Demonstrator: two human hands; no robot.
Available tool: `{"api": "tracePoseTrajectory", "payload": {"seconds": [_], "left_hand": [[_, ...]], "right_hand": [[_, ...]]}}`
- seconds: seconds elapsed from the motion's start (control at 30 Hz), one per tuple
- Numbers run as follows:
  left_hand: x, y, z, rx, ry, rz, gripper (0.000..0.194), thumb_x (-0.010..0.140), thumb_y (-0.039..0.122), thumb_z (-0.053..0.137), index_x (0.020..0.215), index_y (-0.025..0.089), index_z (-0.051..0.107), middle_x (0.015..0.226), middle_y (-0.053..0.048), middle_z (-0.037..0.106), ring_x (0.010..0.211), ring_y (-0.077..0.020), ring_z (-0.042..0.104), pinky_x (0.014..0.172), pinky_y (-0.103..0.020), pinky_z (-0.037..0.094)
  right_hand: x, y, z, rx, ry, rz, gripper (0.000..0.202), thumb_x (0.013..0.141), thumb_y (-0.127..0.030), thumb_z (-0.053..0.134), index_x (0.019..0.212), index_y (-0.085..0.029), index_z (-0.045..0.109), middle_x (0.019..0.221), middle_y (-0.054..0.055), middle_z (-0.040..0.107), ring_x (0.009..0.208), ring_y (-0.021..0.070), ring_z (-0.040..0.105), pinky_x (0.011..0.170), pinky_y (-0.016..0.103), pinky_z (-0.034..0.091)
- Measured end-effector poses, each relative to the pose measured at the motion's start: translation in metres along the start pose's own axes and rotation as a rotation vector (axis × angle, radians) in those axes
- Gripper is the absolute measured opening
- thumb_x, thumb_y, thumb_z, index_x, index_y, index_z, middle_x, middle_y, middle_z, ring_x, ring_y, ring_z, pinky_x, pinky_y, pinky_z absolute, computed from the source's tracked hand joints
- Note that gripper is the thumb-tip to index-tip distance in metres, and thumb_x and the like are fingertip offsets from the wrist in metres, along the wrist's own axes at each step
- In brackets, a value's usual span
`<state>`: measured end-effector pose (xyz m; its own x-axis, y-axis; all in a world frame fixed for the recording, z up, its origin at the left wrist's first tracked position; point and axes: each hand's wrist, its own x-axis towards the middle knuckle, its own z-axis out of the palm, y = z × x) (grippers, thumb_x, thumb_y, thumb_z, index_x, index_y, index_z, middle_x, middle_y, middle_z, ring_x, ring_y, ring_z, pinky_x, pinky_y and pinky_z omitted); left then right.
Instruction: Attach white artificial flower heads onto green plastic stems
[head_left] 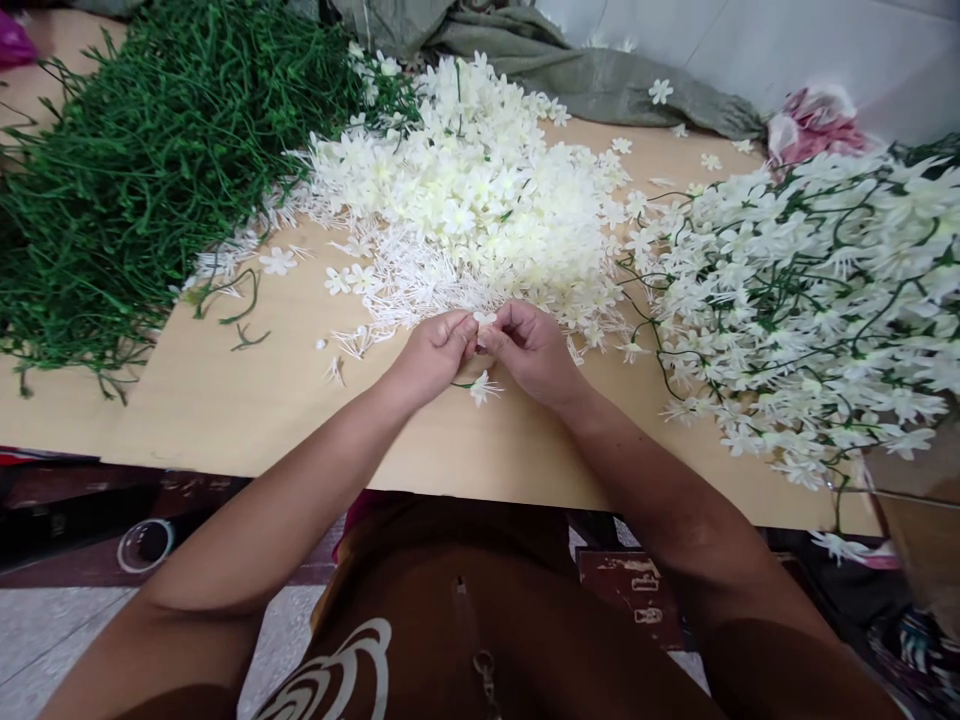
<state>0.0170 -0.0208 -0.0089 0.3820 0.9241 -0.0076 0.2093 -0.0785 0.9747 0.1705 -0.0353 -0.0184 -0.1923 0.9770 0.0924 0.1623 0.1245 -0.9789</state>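
My left hand [439, 352] and my right hand [536, 350] meet at the near edge of the white flower heap, both with fingers pinched. A small white artificial flower [486, 319] shows between the fingertips, gripped by my right thumb and forefinger. My left fingers are closed on a thin green stem, mostly hidden by the hand. Below the hands, a finished-looking white blossom [482, 388] with thin stamens hangs at the end of a short green piece [462, 385] that comes out from under my left hand.
Loose white flower heads [480, 190] and white stamens [420, 280] are piled at the table's middle. Green plastic stems [150, 170] are heaped at left. Assembled flower sprays [810, 300] lie at right, by a pink-white cloth [814, 125]. Grey-green fabric [600, 85] lines the back.
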Motion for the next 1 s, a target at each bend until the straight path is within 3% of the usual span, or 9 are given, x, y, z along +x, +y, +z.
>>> {"api": "tracePoseTrajectory", "payload": {"seconds": [0.27, 0.43, 0.53, 0.7, 1.0], "left_hand": [[-0.001, 0.005, 0.001, -0.101, 0.013, -0.083, 0.048, 0.082, 0.058, 0.055, 0.058, 0.021, 0.037, 0.051, 0.006, 0.029, 0.049, -0.0090, 0.026, 0.046, -0.025, 0.021], [0.000, 0.005, -0.001, -0.075, 0.000, -0.067, 0.046, 0.082, 0.057, 0.053, 0.057, 0.020, 0.041, 0.051, 0.005, 0.034, 0.049, -0.0088, 0.028, 0.047, -0.025, 0.023], [0.000, 0.005, -0.002, -0.038, -0.004, -0.052, 0.045, 0.084, 0.056, 0.051, 0.057, 0.020, 0.043, 0.053, 0.004, 0.037, 0.050, -0.0092, 0.031, 0.048, -0.024, 0.025], [0.000, 0.005, -0.003, 0.021, -0.016, -0.018, 0.047, 0.085, 0.057, 0.049, 0.057, 0.020, 0.041, 0.054, 0.003, 0.036, 0.052, -0.0102, 0.033, 0.050, -0.024, 0.026], [0.000, 0.003, -0.002, 0.068, -0.055, 0.025, 0.039, 0.089, 0.040, 0.046, 0.057, 0.020, 0.039, 0.054, 0.004, 0.037, 0.053, -0.0093, 0.035, 0.055, -0.023, 0.034]], "right_hand": [[-0.005, -0.004, -0.005, -0.096, 0.029, -0.074, 0.047, 0.069, -0.060, 0.076, 0.076, -0.020, 0.052, 0.061, -0.007, 0.044, 0.057, 0.0080, 0.038, 0.057, 0.025, 0.034], [-0.006, -0.009, -0.009, -0.184, -0.004, -0.130, 0.040, 0.082, -0.058, 0.064, 0.078, -0.019, 0.057, 0.067, -0.002, 0.053, 0.061, 0.0103, 0.046, 0.060, 0.027, 0.037], [-0.006, -0.012, -0.011, -0.272, -0.041, -0.138, 0.043, 0.089, -0.057, 0.055, 0.069, -0.019, 0.053, 0.064, -0.001, 0.053, 0.060, 0.0112, 0.046, 0.061, 0.028, 0.036], [-0.004, -0.010, -0.012, -0.325, -0.056, -0.193, 0.051, 0.089, -0.058, 0.054, 0.058, -0.020, 0.040, 0.057, -0.004, 0.039, 0.056, 0.0099, 0.037, 0.057, 0.027, 0.030], [-0.005, -0.008, -0.009, -0.234, -0.098, -0.171, 0.046, 0.089, -0.056, 0.056, 0.062, -0.019, 0.056, 0.056, -0.003, 0.047, 0.056, 0.0094, 0.042, 0.056, 0.026, 0.033]]}}
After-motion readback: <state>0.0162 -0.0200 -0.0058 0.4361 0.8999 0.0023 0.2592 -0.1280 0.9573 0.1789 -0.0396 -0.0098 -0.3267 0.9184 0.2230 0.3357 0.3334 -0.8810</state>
